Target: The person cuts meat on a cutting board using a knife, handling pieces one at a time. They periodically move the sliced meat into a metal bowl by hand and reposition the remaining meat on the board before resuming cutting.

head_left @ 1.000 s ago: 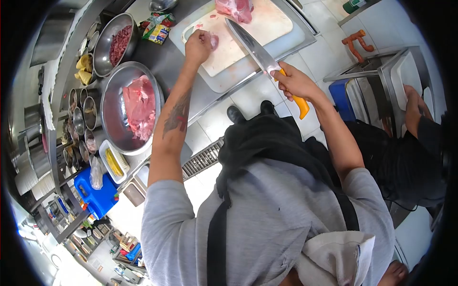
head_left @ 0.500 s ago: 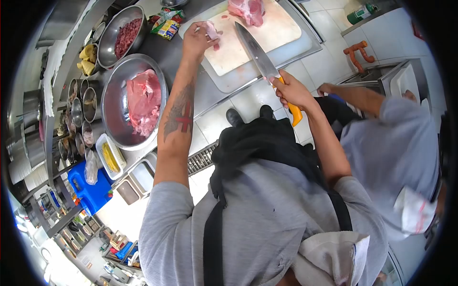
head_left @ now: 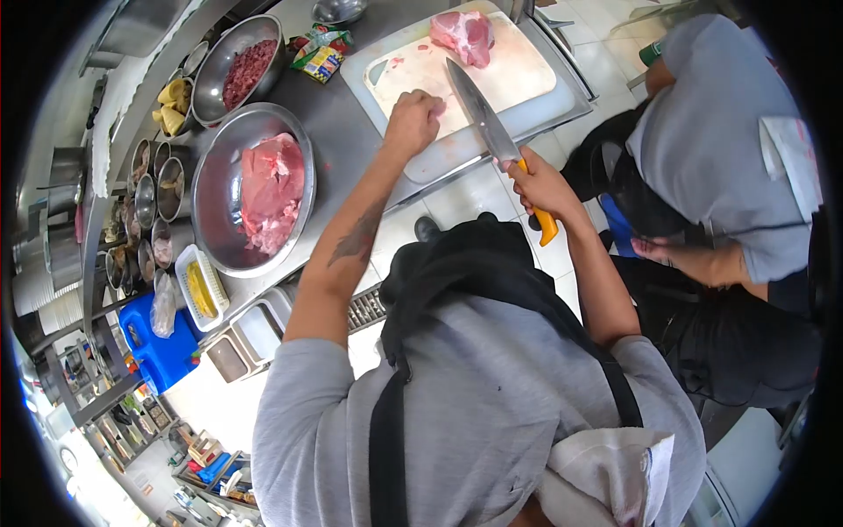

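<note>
My right hand [head_left: 537, 186] is wrapped round the yellow handle of a large kitchen knife [head_left: 481, 114]. Its blade points away from me over the white cutting board [head_left: 518, 75]. My left hand [head_left: 414, 123] is closed above the board's near left edge, with a small pink piece of meat [head_left: 437, 107] showing at the fingertips. Most of that piece is hidden by the fingers. A larger chunk of raw meat [head_left: 464, 37] lies at the far side of the board, beyond the knife tip. Small scraps dot the board.
Left of the board stand a steel bowl [head_left: 204, 211] with a big cut of raw meat and another bowl [head_left: 211, 101] with diced meat. Colourful packets [head_left: 318, 60] lie near the board. A co-worker [head_left: 716, 132] in a grey shirt stands close on my right.
My left hand has come from the board's far left corner toward me and rightward, its fingers more closed. The knife stays in my right hand. The co-worker has shifted and turned.
</note>
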